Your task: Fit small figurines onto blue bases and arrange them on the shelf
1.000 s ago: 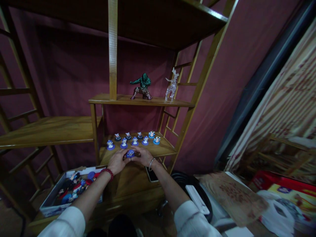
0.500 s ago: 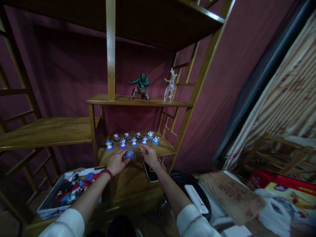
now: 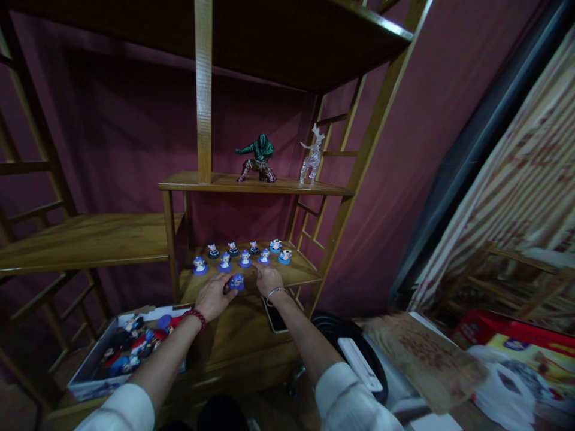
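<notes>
My left hand [image 3: 214,297], with a red bead bracelet, grips a small purple figurine [image 3: 236,282] on a round base between thumb and fingers, low over the front of the shelf [image 3: 296,274]. My right hand [image 3: 269,280], wearing a silver bangle, is just right of it. Its fingers are curled in with the index finger pointing forward, and nothing shows in them. Behind the hands stands a row of purple-and-white figurines [image 3: 245,259]. Farther back are several dark-based figurines [image 3: 232,248]. At the right are two blue-based figurines [image 3: 284,257].
An open box [image 3: 85,378] full of jumbled figurines sits at lower left. A phone [image 3: 276,320] lies under my right forearm. Above, a shelf board [image 3: 202,184] bears a green crouching figure [image 3: 260,157] and a clear deer [image 3: 311,157]. A black round bin [image 3: 381,383] stands at lower right.
My right hand's fingers have curled in, leaving the index finger pointing forward. My left hand stays almost still with the purple figurine.
</notes>
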`<state>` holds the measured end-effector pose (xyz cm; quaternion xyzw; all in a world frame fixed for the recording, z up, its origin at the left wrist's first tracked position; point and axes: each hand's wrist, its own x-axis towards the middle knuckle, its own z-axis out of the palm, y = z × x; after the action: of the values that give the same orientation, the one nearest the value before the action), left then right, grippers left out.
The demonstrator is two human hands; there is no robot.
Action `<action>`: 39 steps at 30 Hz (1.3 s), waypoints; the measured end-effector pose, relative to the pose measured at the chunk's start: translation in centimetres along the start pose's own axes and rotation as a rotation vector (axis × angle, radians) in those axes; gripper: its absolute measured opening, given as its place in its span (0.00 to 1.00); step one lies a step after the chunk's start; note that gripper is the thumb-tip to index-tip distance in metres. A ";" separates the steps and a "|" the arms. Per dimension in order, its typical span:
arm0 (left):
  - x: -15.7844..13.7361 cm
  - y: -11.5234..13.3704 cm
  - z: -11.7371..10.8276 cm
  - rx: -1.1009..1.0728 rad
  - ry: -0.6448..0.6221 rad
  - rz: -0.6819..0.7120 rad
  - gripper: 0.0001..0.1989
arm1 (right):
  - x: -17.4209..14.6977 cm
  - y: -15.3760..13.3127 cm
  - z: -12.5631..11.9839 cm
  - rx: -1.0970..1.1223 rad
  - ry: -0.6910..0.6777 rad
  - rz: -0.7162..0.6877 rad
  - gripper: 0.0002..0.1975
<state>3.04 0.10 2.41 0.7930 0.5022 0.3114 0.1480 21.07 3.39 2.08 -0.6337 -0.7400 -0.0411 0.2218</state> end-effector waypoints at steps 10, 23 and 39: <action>0.0 -0.1 0.1 -0.007 0.010 0.014 0.18 | -0.1 -0.6 -0.6 -0.041 -0.054 0.064 0.23; 0.0 0.0 0.1 -0.009 0.006 0.007 0.19 | 0.1 -0.8 -0.8 -0.058 -0.085 0.147 0.22; 0.0 0.0 0.0 -0.015 -0.002 0.010 0.18 | 0.1 -1.1 -0.9 -0.080 -0.116 0.195 0.20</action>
<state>3.06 0.15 2.41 0.7946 0.4959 0.3151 0.1530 20.29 2.98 3.21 -0.7122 -0.6843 -0.0120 0.1560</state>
